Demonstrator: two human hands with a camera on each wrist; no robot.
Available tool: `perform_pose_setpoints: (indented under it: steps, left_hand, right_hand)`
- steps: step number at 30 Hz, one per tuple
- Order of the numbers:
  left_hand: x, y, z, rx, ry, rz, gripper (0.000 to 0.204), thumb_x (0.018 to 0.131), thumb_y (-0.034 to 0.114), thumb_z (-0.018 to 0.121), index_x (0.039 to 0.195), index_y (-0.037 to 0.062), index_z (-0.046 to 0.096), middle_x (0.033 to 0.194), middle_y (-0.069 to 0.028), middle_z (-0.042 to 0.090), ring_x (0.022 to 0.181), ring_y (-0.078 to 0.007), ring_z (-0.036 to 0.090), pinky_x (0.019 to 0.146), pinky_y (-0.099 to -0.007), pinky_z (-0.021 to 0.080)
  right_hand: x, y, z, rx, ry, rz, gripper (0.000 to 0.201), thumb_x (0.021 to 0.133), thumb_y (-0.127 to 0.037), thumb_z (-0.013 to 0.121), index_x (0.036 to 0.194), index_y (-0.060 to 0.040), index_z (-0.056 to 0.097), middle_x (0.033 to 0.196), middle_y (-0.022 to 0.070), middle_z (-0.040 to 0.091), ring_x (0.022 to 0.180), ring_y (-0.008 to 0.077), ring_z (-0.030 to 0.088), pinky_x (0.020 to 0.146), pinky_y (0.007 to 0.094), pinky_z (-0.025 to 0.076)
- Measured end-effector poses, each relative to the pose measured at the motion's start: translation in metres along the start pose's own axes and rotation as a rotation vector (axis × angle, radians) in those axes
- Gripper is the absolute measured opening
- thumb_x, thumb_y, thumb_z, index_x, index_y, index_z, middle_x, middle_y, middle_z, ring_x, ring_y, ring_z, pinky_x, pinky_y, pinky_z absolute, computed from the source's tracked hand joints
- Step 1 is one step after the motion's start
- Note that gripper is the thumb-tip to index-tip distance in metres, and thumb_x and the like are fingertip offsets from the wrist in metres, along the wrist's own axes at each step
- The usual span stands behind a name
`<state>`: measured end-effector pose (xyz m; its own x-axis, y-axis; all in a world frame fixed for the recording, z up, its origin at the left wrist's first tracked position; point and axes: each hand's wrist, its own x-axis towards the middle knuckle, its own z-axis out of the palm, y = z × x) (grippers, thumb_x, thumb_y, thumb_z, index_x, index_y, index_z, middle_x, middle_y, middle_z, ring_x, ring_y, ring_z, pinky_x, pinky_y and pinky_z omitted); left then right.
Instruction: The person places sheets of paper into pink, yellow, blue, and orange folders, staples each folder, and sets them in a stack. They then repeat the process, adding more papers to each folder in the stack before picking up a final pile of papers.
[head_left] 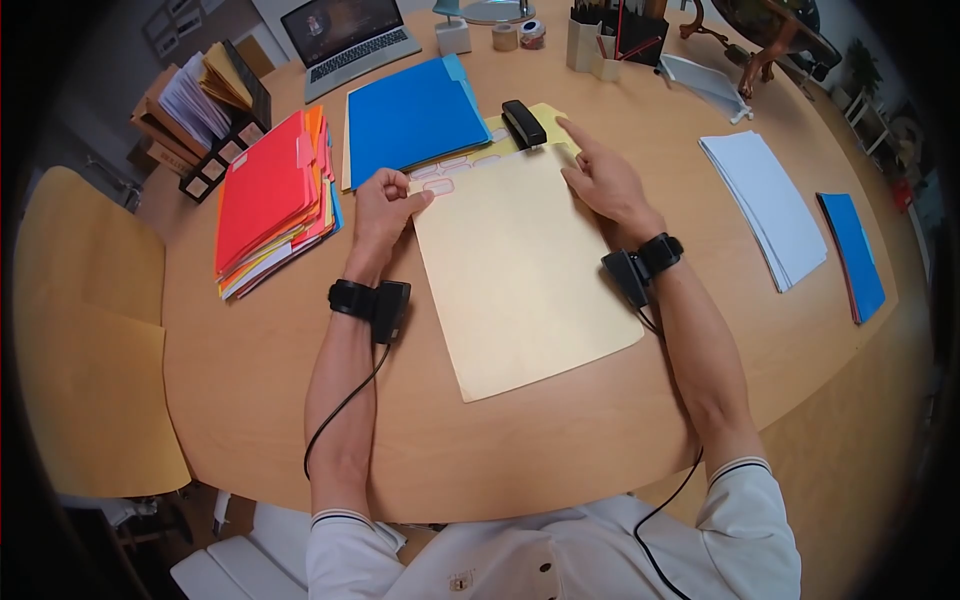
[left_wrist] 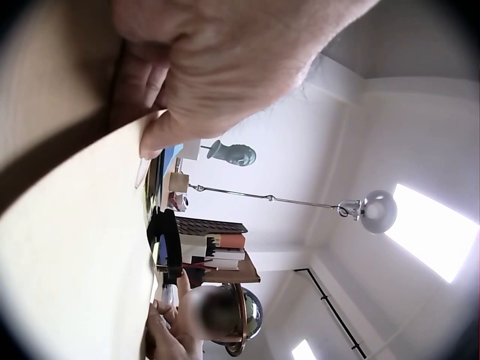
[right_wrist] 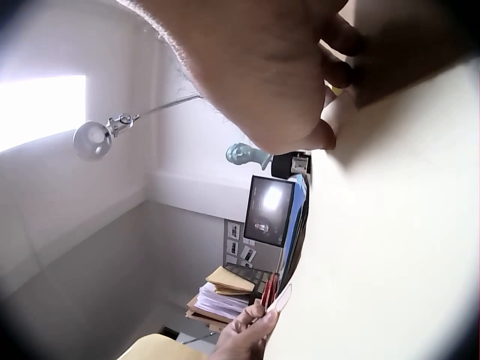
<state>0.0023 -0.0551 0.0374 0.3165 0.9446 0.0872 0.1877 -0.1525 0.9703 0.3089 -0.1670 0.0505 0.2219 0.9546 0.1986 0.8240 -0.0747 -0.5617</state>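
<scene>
A cream folder [head_left: 525,270] lies in front of the person, with a red-outlined label [head_left: 438,187] at its upper left corner. The left hand [head_left: 382,215] pinches that corner, thumb on top beside the label. At the folder's upper right is the right hand [head_left: 608,185], its index finger extended past the edge and its thumb near the folder; in the right wrist view the thumb of the right hand [right_wrist: 300,82] touches the cream surface [right_wrist: 397,210]. A black stapler [head_left: 523,125] stands just beyond the top edge, on yellow folders [head_left: 555,118].
Blue folders [head_left: 415,115] lie behind the left hand, and a stack of red folders [head_left: 265,190] is at the left. A laptop [head_left: 350,45] and pen holders [head_left: 585,42] stand at the back. White paper [head_left: 765,210] and a blue booklet [head_left: 852,255] lie at the right.
</scene>
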Motion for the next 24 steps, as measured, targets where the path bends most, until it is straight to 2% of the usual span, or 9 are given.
perform_pose_setpoints:
  steps: [1,3,4,6,10,13,18,22,24]
  left_hand:
    - [0.0,0.0,-0.001,0.001,0.001,0.002,0.026,0.083,0.003,0.081,0.089,0.0084,0.056,0.07,0.0058,0.056,0.061,-0.0026,0.051,0.052,-0.0198,0.038]
    - [-0.002,0.004,0.0,-0.019,-0.005,-0.027,0.026,0.084,0.002,0.081,0.09,0.0083,0.057,0.071,0.0058,0.056,0.062,-0.0026,0.052,0.053,-0.0197,0.038]
    - [-0.003,0.005,0.001,-0.019,-0.006,-0.026,0.026,0.084,0.002,0.081,0.09,0.0083,0.057,0.071,0.0058,0.056,0.062,-0.0026,0.052,0.053,-0.0197,0.038]
    - [-0.003,0.006,0.0,-0.01,-0.02,-0.025,0.026,0.084,0.002,0.081,0.09,0.0085,0.056,0.072,0.0055,0.057,0.062,-0.0026,0.053,0.053,-0.0199,0.038]
    - [0.0,-0.001,-0.002,-0.017,-0.048,0.008,0.024,0.085,0.004,0.08,0.09,0.0084,0.057,0.074,0.0042,0.06,0.064,-0.0028,0.054,0.055,-0.0184,0.041]
    - [0.002,-0.003,-0.003,0.06,-0.007,0.026,0.015,0.088,0.01,0.079,0.091,0.0047,0.065,0.077,0.0027,0.063,0.068,-0.0042,0.057,0.059,-0.0194,0.044]
    - [0.008,-0.016,-0.003,0.365,0.158,0.278,0.017,0.089,0.014,0.077,0.097,-0.0006,0.077,0.077,-0.002,0.067,0.07,-0.0095,0.059,0.066,-0.0264,0.048]
    - [0.004,-0.012,0.003,0.497,0.169,0.359,0.017,0.088,0.013,0.076,0.099,0.0001,0.078,0.075,-0.0066,0.068,0.068,-0.0131,0.06,0.066,-0.0279,0.048]
    - [0.005,-0.013,0.004,0.643,0.175,0.326,0.015,0.088,0.015,0.075,0.098,0.0047,0.079,0.078,-0.0137,0.069,0.074,-0.0243,0.065,0.07,-0.0353,0.051]
  right_hand:
    - [-0.001,0.004,-0.002,0.001,0.001,-0.001,0.066,0.093,-0.019,0.064,0.155,-0.0278,0.044,0.091,0.0114,0.066,0.082,0.0278,0.068,0.072,0.0413,0.053]
    - [-0.005,0.004,-0.012,0.632,-0.081,0.112,0.072,0.088,-0.016,0.071,0.153,-0.0045,0.042,0.082,0.0071,0.064,0.076,0.0162,0.065,0.066,0.0309,0.049]
    - [-0.006,0.004,-0.017,0.631,-0.08,0.112,0.072,0.088,-0.016,0.071,0.153,-0.0045,0.042,0.082,0.0071,0.064,0.076,0.0162,0.065,0.066,0.0309,0.049]
    - [-0.008,0.001,-0.027,0.618,-0.178,0.22,0.07,0.083,-0.007,0.075,0.143,0.0133,0.045,0.084,0.0055,0.065,0.073,0.0091,0.061,0.063,0.025,0.046]
    - [-0.011,-0.004,-0.023,0.866,-0.309,0.244,0.059,0.079,-0.001,0.077,0.131,0.016,0.054,0.087,0.0047,0.067,0.068,0.0092,0.058,0.06,0.0261,0.044]
    - [-0.006,0.005,-0.019,0.779,-0.333,0.257,0.034,0.079,0.001,0.078,0.112,0.0058,0.069,0.082,-0.0004,0.069,0.059,0.004,0.053,0.05,0.0205,0.035]
    - [-0.008,0.008,-0.022,0.822,-0.425,0.267,0.011,0.074,0.004,0.077,0.084,0.0026,0.071,0.064,-0.0028,0.057,0.047,0.005,0.04,0.044,0.026,0.025]
    - [-0.008,0.008,-0.026,0.729,-0.451,0.289,0.018,0.075,0.004,0.078,0.092,0.002,0.071,0.069,-0.0034,0.06,0.051,0.0034,0.041,0.047,0.022,0.027]
    - [-0.009,0.006,-0.027,0.709,-0.44,0.309,0.016,0.076,0.004,0.077,0.089,0.0014,0.07,0.066,-0.0038,0.057,0.049,0.0037,0.037,0.046,0.0232,0.025]
